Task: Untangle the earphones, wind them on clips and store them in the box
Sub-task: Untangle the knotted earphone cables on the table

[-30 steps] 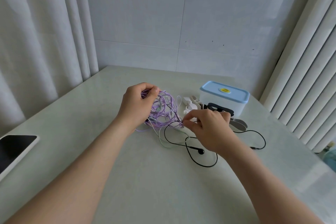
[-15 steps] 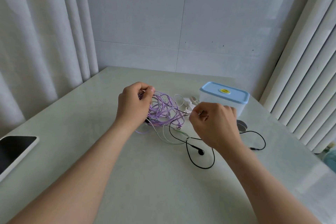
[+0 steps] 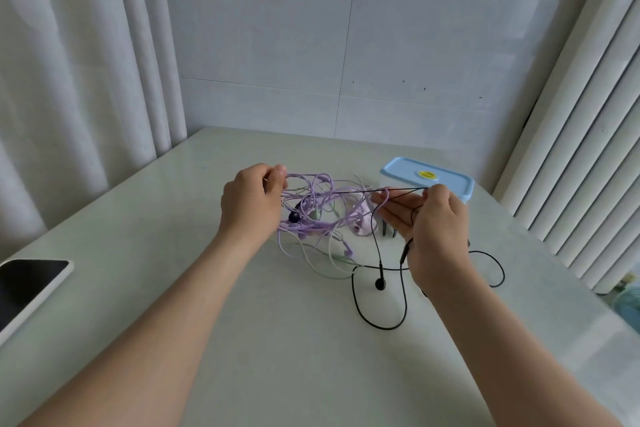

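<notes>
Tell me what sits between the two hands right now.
Head view: the purple earphone tangle, gripped by the left hand, with a taut black cord running from it to the right hand, which pinches it.

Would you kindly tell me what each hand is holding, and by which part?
The left hand pinches the purple earphone tangle at its upper-left loops. The right hand pinches the black earphone by its cable, stretched taut from the tangle.
</notes>
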Tool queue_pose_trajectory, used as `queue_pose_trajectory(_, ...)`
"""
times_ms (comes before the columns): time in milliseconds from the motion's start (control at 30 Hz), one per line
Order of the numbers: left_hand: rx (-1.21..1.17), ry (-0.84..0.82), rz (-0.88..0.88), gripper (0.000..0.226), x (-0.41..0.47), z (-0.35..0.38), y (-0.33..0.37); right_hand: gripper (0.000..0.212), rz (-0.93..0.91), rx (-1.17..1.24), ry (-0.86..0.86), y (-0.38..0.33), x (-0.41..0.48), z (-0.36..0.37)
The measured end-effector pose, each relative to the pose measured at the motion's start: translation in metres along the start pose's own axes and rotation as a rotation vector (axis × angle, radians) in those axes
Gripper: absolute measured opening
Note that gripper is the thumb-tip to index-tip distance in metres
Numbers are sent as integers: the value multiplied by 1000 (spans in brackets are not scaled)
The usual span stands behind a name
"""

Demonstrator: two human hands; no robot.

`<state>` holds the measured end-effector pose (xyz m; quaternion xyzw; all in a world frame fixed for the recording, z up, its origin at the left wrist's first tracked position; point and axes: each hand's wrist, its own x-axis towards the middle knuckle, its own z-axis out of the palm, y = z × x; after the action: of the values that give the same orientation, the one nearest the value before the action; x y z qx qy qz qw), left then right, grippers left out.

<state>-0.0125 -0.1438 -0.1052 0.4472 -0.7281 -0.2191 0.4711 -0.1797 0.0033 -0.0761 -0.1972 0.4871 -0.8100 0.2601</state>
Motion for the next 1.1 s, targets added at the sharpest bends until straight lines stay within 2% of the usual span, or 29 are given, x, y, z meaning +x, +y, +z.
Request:
queue_pose_trajectory(133,72,-141,-124,65,-2,-1,8,38,64,32,26,0,1,-1)
queue_pose_trajectory(200,116,-165,-110,70,-3,1,6,44,111,99,35,-1,4,-4)
queue_pose_trajectory(267,138,-162,-105,65,-3,3,4,51,145,170,51,-2,6,-6)
queue_pose_trajectory(367,163,-185,-151,45,-4,2,8,52,135,249,88,-3,4,-6)
queue_pose_trajectory(533,145,-199,-231,28,-7,2,12,39,25,133,71,-3,1,-1)
queue_pose_trajectory(600,211,-215,-142,23,-9,2,13,31,20,59,39,-4,0,-1)
queue_pose_trajectory(667,194,-254,86,42,-13,0,15,24,8,6,-11,-6,-4,0)
queue_pose_trajectory(733,10,-338,277,56,-18,-2,25,22,-18,-43,-46,-7,-7,1)
queue_pose_trajectory(767,-92,-389,325,51,-21,-3,29,21,-31,-59,-55,-6,-8,2)
queue_pose_trajectory(867,-193,-480,353,25,-27,-3,37,22,-57,-72,-81,-5,-8,2)
queue_pose_trajectory(967,-23,-363,403,46,-25,8,27,22,-75,-83,-88,-3,-4,1)
queue_pose_trajectory(1000,2,-317,386,45,-23,10,24,22,-76,-83,-79,-3,-3,1)
queue_pose_trajectory(1100,-37,-351,253,15,-20,7,24,23,-78,-44,-24,0,2,1)
